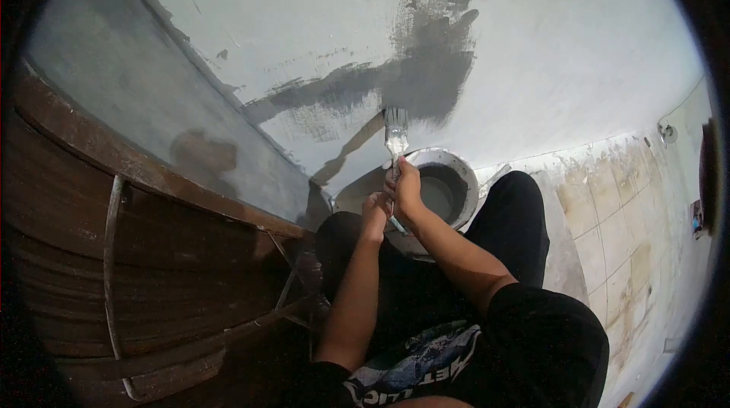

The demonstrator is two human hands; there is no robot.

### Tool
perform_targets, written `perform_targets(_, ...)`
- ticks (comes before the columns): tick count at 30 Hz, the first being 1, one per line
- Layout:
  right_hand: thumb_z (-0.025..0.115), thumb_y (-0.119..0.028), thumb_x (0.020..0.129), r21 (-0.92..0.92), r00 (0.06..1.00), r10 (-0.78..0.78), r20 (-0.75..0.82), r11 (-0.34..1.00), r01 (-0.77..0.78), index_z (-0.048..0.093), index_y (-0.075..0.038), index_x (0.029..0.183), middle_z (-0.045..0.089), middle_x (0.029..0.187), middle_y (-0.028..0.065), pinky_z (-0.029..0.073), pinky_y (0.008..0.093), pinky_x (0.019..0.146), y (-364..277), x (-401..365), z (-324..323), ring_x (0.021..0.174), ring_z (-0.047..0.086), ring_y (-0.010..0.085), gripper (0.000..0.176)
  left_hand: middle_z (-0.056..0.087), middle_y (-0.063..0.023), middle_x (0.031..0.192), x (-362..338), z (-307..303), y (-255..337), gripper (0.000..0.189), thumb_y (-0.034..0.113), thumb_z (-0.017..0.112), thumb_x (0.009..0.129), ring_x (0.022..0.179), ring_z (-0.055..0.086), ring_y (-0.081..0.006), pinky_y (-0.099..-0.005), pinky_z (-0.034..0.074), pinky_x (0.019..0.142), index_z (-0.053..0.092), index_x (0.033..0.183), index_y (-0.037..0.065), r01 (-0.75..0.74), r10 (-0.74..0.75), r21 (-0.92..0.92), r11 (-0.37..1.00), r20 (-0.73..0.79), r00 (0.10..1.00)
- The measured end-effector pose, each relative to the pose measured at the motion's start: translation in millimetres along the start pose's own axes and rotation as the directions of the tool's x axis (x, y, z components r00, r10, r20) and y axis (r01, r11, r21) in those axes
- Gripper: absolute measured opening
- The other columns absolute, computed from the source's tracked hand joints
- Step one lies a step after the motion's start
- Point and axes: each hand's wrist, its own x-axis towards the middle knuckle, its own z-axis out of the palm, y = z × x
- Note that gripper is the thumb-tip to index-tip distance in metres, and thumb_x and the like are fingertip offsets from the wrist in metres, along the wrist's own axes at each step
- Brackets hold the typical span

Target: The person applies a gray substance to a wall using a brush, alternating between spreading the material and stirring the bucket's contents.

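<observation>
My right hand (407, 189) is wrapped round the handle of a flat paintbrush (396, 131), whose ferrule is smeared white. The brush points up, its grey-coated bristles at the lower edge of a grey painted patch (430, 77) on the white wall (563, 50). Pressed close beside it, my left hand (374, 215) is closed on the lower part of the same handle; its fingertips are partly hidden. Under both hands stands a round bucket (469, 182) with a smeared rim, holding grey paint (439, 195).
At left, a dark brown wooden panel (68, 203) with a metal bar (112, 256) stands near a grey wall section (144, 81). Stained tiles (616, 229) run along the right. My bent knee (519, 206) is just right of the bucket.
</observation>
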Motion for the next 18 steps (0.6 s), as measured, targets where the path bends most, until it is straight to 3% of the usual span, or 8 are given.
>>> perform_targets(4,0.031,-0.033,0.100,-0.087,0.993,0.091,0.075,0.993,-0.084,0.049,-0.009,0.087,0.035,0.052,-0.0004,0.020,0.0297,0.039,-4,6,2,0.039,0.026,0.0130,0.034,0.042,0.0045,0.055,3,-1,-2,0.032,0.039,0.057,0.092,0.046,0.039,-0.0067,-0.0240,0.029,0.043,0.053,0.080,0.010,0.012,-0.011,0.043,0.999,-0.021,1.000)
perform_targets(10,0.031,-0.033,0.100,-0.033,0.997,0.069,0.042,0.997,-0.068,0.054,-0.008,0.090,0.034,0.052,-0.0014,0.021,0.0286,0.039,-12,-3,17,0.040,0.025,0.0120,0.036,0.042,0.0043,0.054,-1,-3,-1,0.031,0.039,0.055,0.093,0.045,0.039,-0.0063,-0.0236,0.029,0.043,0.053,0.082,0.010,0.015,-0.015,0.020,1.000,-0.005,1.000)
perform_targets(13,0.032,-0.034,0.101,-0.003,0.995,-0.100,-0.019,0.995,0.100,0.054,-0.006,0.090,0.035,0.053,-0.0025,0.023,0.0265,0.039,-18,-3,20,0.041,0.027,0.0099,0.036,0.042,0.0044,0.054,5,-7,-6,0.029,0.038,0.056,0.092,0.044,0.038,-0.0062,-0.0234,0.029,0.043,0.054,0.082,0.010,-0.028,0.027,0.021,0.999,0.038,0.999)
perform_targets(14,0.033,-0.034,0.101,-0.053,0.975,-0.222,-0.025,0.974,0.221,0.054,-0.006,0.089,0.036,0.054,-0.0027,0.024,0.0256,0.039,-16,-2,17,0.042,0.028,0.0089,0.036,0.043,0.0045,0.054,7,-9,-9,0.029,0.037,0.056,0.092,0.043,0.037,-0.0061,-0.0233,0.029,0.043,0.054,0.083,0.010,-0.045,0.044,0.025,0.999,0.053,0.998)
perform_targets(16,0.035,-0.034,0.102,-0.152,0.890,-0.455,-0.018,0.881,0.448,0.053,-0.005,0.087,0.038,0.055,-0.0030,0.027,0.0239,0.040,-6,3,8,0.043,0.031,0.0070,0.036,0.043,0.0046,0.054,5,-5,-7,0.026,0.034,0.056,0.092,0.043,0.037,-0.0058,-0.0232,0.028,0.043,0.055,0.083,0.010,-0.021,0.021,0.035,0.999,0.005,1.000)
perform_targets(18,0.036,-0.033,0.102,-0.246,0.831,-0.557,-0.012,0.807,0.537,0.051,-0.004,0.086,0.040,0.056,-0.0024,0.029,0.0227,0.040,9,0,-3,0.045,0.035,0.0062,0.036,0.044,0.0045,0.054,3,-2,-7,0.024,0.032,0.056,0.092,0.043,0.037,-0.0057,-0.0232,0.027,0.042,0.055,0.083,0.010,-0.007,0.007,0.016,1.000,-0.007,1.000)
